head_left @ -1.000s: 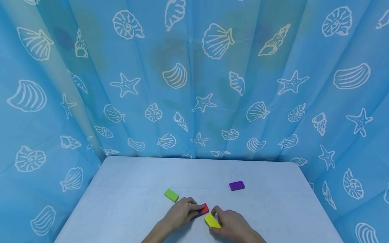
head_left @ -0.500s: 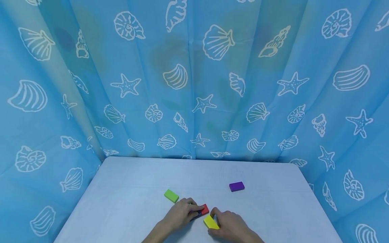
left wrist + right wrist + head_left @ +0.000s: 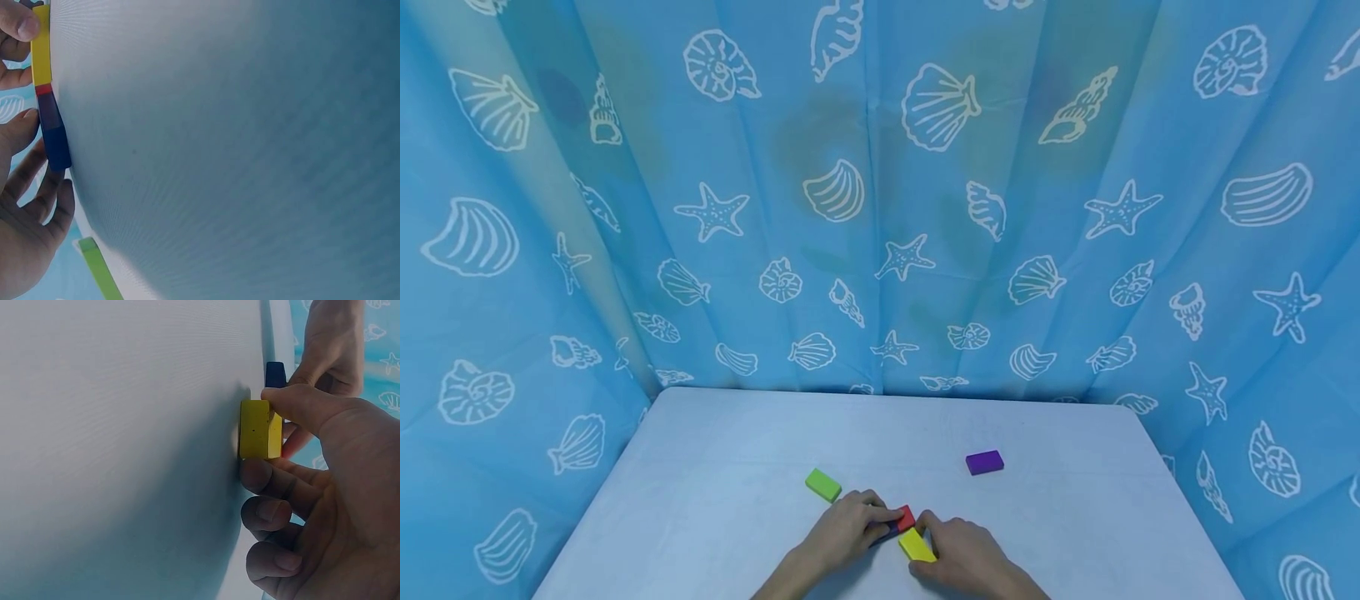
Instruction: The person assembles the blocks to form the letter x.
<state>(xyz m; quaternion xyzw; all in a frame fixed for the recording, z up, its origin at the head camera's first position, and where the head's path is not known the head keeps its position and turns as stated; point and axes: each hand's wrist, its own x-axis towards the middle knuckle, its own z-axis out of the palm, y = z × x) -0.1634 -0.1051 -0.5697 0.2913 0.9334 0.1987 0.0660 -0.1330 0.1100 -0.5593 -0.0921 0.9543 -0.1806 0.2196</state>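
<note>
Since the earlier frames, the yellow block (image 3: pixel 917 544) has slid leftward with the right hand (image 3: pixel 962 554), closing the gap to the red block (image 3: pixel 906 518); we see the left hand (image 3: pixel 846 525) in much the same place. Our right hand pinches the yellow block between thumb and forefinger. Our left hand grips the dark blue block (image 3: pixel 57 147) and the red one, its thumb against the blue and a finger reaching over the red.

From the head view, we find all three blocks between the hands, the left fingers covering part of the blue and red. Looking from the left wrist, we get the row side-on: yellow, then a thin strip of red, then a long run of blue by the left thumb. Yellow and red appear to touch there. Only the right wrist shows us the yellow block's end face, with small dark specks, and the right hand's other fingers curled beneath.

Just beyond the left hand, a green block (image 3: pixel 823 484) lies on the surface (image 3: pixel 715 508); the left wrist camera catches it too. Past the right hand, well apart, we spot a purple block (image 3: pixel 985 462) in the head view alone.
</note>
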